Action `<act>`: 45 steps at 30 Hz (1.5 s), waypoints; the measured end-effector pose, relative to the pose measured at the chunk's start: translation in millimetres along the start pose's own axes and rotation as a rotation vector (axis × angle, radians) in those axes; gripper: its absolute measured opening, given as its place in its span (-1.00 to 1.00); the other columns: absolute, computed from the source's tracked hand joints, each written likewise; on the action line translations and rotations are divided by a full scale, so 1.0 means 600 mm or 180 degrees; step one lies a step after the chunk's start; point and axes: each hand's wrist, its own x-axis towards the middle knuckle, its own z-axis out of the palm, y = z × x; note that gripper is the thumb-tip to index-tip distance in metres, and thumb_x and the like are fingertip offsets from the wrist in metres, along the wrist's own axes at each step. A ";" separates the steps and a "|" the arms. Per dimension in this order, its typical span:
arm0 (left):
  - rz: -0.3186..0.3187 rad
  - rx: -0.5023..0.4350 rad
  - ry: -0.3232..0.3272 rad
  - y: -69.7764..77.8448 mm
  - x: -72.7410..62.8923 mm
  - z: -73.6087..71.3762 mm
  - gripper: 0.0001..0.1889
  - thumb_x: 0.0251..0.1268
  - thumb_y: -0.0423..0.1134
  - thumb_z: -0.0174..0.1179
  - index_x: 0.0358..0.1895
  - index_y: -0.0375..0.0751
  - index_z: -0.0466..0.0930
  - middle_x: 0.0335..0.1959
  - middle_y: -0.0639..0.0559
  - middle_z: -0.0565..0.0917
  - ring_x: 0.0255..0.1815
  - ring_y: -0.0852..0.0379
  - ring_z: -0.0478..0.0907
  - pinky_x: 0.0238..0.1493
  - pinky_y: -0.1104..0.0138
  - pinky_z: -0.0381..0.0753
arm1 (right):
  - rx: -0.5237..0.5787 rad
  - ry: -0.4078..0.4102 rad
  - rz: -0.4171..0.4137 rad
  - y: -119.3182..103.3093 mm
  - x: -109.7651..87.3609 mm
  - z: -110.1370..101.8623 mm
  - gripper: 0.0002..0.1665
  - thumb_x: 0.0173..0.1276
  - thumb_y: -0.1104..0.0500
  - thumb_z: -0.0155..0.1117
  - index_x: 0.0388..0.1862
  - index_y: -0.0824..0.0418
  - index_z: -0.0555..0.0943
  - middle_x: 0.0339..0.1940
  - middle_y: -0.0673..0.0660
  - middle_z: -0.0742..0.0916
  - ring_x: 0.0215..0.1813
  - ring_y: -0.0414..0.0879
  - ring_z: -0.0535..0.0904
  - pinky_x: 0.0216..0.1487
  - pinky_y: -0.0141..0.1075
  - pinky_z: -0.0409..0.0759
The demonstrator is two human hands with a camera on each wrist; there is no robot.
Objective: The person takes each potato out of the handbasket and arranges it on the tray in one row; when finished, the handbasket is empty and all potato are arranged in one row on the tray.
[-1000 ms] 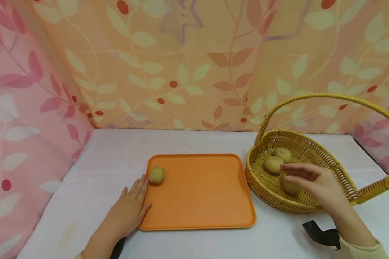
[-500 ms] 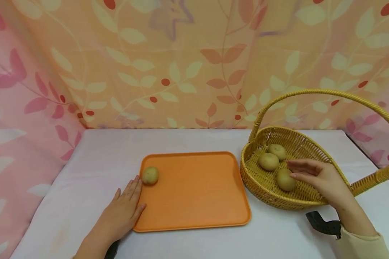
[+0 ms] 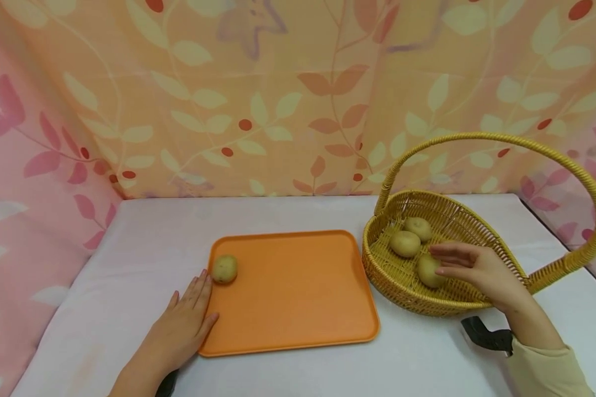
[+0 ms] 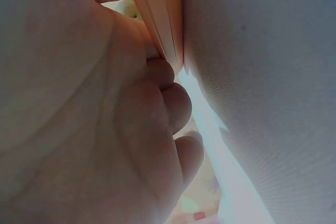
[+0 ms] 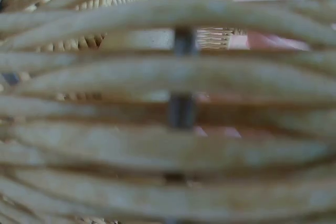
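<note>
My left hand (image 3: 181,322) rests with straight fingers against the left edge of the orange tray (image 3: 293,298); in the left wrist view the fingers (image 4: 178,106) lie beside the tray's rim (image 4: 163,19). One potato (image 3: 224,269) sits on the tray near those fingertips. Over the wicker basket (image 3: 402,295), my right hand (image 3: 479,270) reaches in with fingers and thumb apart, right beside a potato (image 3: 429,271) and partly covering it. Two more potatoes, a nearer one (image 3: 404,243) and a farther one (image 3: 418,229), lie behind it. Basket weave (image 5: 168,82) blocks most of the right wrist view.
The basket's tall arched handle (image 3: 496,136) rises above the right forearm. Tray and basket stand side by side on a white cloth-covered table (image 3: 278,212). A patterned curtain (image 3: 258,110) closes off the back.
The right hand has shifted slightly, uncovering more of the nearest potato and coming up beside it. The left hand stays at the tray edge. The whole head view has drifted a little.
</note>
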 end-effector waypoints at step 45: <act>-0.0029 -0.0002 -0.0109 -0.004 0.005 -0.001 -0.28 0.43 -0.04 -0.01 0.44 -0.45 -0.02 0.47 -0.30 0.02 0.45 -0.25 0.00 0.29 -0.23 0.02 | -0.2009 -0.0455 -0.0130 -0.012 0.012 0.013 -0.21 -0.10 0.12 0.56 0.13 0.42 0.52 -0.04 0.28 0.66 0.00 0.12 0.51 -0.05 -0.11 0.44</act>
